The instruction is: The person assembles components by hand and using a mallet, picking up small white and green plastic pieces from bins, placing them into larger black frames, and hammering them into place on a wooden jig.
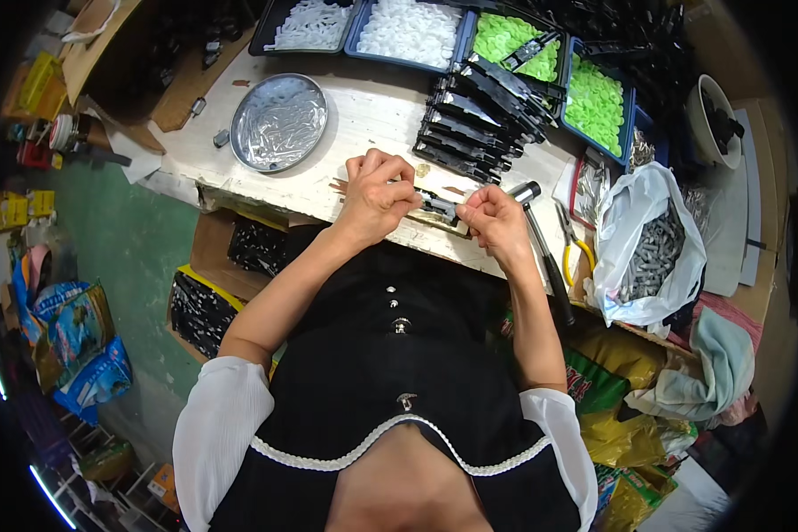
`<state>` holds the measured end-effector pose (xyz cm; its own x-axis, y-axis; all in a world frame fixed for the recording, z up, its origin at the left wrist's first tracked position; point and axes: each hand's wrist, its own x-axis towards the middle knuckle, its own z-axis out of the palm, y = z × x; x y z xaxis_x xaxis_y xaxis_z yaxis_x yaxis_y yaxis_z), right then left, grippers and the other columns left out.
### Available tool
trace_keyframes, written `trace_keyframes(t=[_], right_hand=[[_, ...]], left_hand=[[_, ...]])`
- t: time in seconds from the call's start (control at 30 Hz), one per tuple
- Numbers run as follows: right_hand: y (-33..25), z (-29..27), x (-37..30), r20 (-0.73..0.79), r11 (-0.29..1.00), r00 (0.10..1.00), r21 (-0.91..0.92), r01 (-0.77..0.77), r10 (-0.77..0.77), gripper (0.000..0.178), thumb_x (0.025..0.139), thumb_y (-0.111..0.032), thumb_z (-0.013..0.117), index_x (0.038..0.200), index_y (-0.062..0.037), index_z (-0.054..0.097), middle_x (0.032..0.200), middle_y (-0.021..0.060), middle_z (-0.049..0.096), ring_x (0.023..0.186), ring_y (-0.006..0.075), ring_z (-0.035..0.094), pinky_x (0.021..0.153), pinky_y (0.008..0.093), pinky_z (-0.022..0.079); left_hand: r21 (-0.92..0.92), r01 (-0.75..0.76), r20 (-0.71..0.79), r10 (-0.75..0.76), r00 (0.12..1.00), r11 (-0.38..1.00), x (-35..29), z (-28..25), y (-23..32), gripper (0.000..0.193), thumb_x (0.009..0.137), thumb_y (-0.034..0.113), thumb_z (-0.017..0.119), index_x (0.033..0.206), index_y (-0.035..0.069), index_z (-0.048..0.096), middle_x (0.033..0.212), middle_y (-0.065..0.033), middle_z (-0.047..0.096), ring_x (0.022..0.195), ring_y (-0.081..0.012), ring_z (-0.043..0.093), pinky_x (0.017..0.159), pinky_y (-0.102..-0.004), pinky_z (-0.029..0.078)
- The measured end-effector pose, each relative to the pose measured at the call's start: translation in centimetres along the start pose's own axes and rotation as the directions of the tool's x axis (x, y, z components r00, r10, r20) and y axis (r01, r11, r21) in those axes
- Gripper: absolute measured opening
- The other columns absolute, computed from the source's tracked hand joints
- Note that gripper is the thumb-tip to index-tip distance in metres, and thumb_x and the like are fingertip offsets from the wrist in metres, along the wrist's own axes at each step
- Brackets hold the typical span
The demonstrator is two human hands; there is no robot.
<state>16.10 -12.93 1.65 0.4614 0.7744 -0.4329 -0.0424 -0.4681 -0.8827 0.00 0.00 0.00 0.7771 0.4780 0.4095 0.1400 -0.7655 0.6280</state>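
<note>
While left hand [377, 191] and right hand [498, 223] pinch the part [436, 205], upper centre, uneven pressure could knock it loose.

I am holding a small, narrow black-and-grey part [437, 205] between my left hand [378, 197] and my right hand [498, 228]. It is running crosswise before me, its right end slanting slightly toward me, along the near edge of the white worktop [368, 111]. Its middle is showing, while my fingers are covering both ends; its finer details are appearing too small to tell.
</note>
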Motion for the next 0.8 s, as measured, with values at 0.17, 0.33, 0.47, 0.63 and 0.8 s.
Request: trace_keyframes(t=[0.17,0.33,0.47,0.63,0.8], right_hand=[[-0.7,0.2,-0.8,0.007,0.995,1.000,-0.095,0.023,-0.022,0.014,0.076,-0.011,0.065,0.073,-0.0035,0.054,0.050,-0.0005,0.051,0.045,0.0043,0.045,0.038,0.0216,0.033],[-0.8,1.0,-0.9,-0.094,0.902,0.978,-0.411,0.132,-0.186,0.023,0.071,-0.018,0.073,0.069,-0.0052,0.054,0.046,-0.0027,0.046,0.040,0.0043,0.040,0.040,0.0235,0.030],[-1.5,0.8,-0.5,-0.067,0.950,0.998,-0.310,-0.033,0.013,0.021,0.070,-0.022,0.069,0.071,-0.0064,0.055,0.051,0.0037,0.054,0.045,0.0120,0.048,0.046,0.0280,0.036],[-1.1,0.8,-0.1,-0.083,0.970,0.996,-0.239,-0.042,0.022,0.019,0.070,-0.017,0.070,0.070,-0.0050,0.055,0.051,0.0047,0.053,0.046,0.0116,0.048,0.045,0.0275,0.037],[0.5,1.0,-0.6,-0.153,0.946,0.982,-0.318,0.060,-0.113,0.021,0.074,-0.017,0.069,0.072,-0.0047,0.051,0.051,0.0018,0.051,0.044,0.0090,0.047,0.041,0.0253,0.037]], left_hand=[[-0.008,0.033,0.018,-0.033,0.999,0.999,-0.3,0.0,0.2,0.011,0.060,0.008,0.072,0.064,0.012,0.062,0.081,0.0047,0.054,0.086,-0.0163,0.046,0.078,-0.0332,0.026],[-0.024,0.035,0.009,-0.034,0.999,0.999,-0.3,0.3,0.1,0.010,0.060,0.009,0.072,0.064,0.011,0.062,0.080,0.0049,0.054,0.086,-0.0162,0.045,0.078,-0.0330,0.026],[-0.028,0.048,0.017,-0.048,0.999,0.998,-0.1,-0.2,-0.1,0.010,0.061,0.009,0.072,0.064,0.011,0.063,0.080,0.0050,0.054,0.085,-0.0161,0.045,0.078,-0.0329,0.026],[-0.027,0.013,0.002,-0.013,1.000,1.000,0.3,0.0,-0.3,0.009,0.061,0.010,0.072,0.064,0.012,0.063,0.080,0.0051,0.054,0.084,-0.0160,0.044,0.076,-0.0325,0.025],[0.025,-0.018,0.013,0.018,1.000,1.000,0.1,0.2,0.3,0.008,0.061,0.011,0.070,0.062,0.012,0.062,0.081,0.0016,0.054,0.087,-0.0204,0.046,0.075,-0.0346,0.028]])
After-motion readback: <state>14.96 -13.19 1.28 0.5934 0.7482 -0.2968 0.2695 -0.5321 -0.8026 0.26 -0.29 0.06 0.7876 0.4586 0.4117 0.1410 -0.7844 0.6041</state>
